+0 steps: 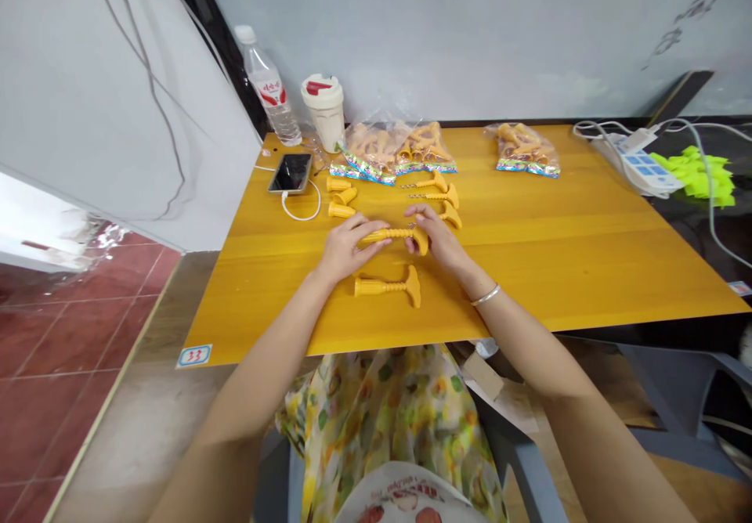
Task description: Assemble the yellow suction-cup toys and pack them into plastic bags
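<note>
Nearest us on the table (546, 265) lies one joined corkscrew (388, 286), and just beyond it we have a second corkscrew (400, 233), our left hand (344, 249) closed around its cap end and our right hand (439, 239) curled about its handle. We judge the step to be fitting cap and handle together, so the next move calls for keeping both in line while pushing or turning. Farther off lie three loose caps (338, 184), three handles (452, 195) and, behind them, bags (526, 146).
</note>
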